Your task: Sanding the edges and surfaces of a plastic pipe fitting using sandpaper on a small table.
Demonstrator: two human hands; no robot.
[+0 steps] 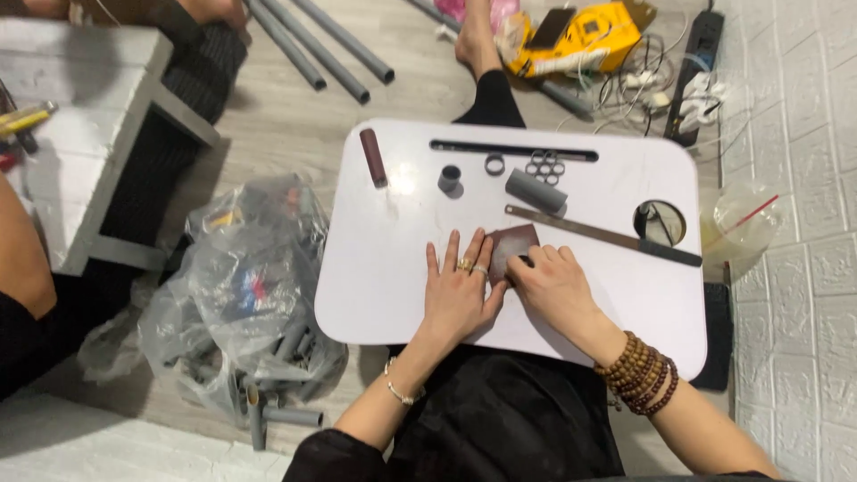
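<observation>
White lap table (375, 295) | left hand (457, 290) flat, fingers spread on brown sandpaper sheet (511, 245) | right hand (555, 284) pinching sheet | metal ruler (598, 234) beside

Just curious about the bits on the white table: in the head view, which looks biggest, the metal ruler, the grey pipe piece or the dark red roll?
1. metal ruler, longest.
2. grey pipe piece and dark red roll: too alike to rank.

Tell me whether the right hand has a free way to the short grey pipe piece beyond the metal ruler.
Probably yes: the right hand lies just below the metal ruler, and the short grey pipe piece sits right beyond it, with only the flat ruler between.
</observation>
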